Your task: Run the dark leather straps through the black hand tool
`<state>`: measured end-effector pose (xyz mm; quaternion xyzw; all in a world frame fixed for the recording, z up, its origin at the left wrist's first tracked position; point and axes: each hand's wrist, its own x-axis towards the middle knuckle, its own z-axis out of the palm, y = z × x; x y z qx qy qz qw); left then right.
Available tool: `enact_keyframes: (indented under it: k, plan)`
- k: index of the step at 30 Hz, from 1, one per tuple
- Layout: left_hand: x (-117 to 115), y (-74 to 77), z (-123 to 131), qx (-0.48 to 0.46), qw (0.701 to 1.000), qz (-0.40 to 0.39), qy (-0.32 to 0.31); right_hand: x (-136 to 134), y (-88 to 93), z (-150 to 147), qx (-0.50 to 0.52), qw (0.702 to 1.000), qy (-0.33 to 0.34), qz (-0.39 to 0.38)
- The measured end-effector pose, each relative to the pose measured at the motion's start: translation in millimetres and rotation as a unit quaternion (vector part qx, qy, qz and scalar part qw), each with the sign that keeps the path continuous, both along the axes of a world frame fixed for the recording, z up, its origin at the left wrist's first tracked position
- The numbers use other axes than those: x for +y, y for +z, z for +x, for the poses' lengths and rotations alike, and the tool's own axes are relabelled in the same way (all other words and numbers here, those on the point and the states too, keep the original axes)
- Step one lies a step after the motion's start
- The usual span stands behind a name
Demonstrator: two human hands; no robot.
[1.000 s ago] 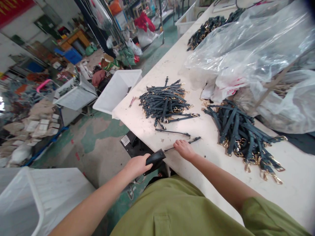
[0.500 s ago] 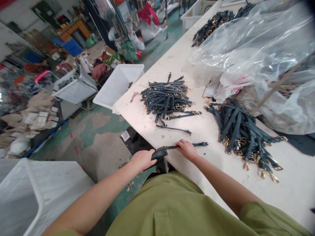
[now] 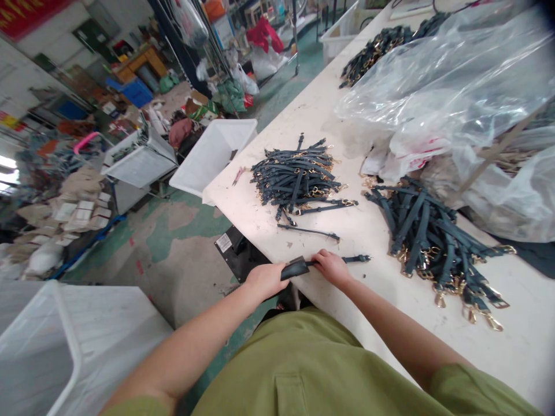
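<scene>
Gripping a black object (image 3: 295,269), the left hand (image 3: 266,280) is at the counter's (image 3: 303,115) near edge; beside it, the right hand (image 3: 332,267) pinches a dark strap (image 3: 358,259).

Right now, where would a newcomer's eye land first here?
Probably the heap of dark straps on the white table, with another strap pile to its right. Clear plastic sheeting shines at upper right. By the near edge, the left hand grips a black object; the right hand holds one strap.
</scene>
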<state>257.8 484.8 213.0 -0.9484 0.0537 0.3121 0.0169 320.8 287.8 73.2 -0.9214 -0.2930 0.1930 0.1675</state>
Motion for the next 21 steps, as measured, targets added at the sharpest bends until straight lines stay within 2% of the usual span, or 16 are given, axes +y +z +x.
enact_keyframes:
  k: [8,13,16,21]
  plan:
    - [-2,-4.0,-1,-0.002,0.999,-0.032,0.015,2,4.2,1,0.008,1.000,0.006,-0.008]
    - [34,4.1,-12,0.009,0.997,-0.014,0.075,3,9.1,1,0.025,0.999,0.003,-0.040]
    - [57,8.9,-25,0.008,0.996,-0.010,0.090,3,9.7,2,0.020,0.998,0.004,-0.054]
    - [67,8.6,-41,-0.007,0.994,-0.023,0.111,5,10.3,1,-0.016,0.997,0.051,-0.064]
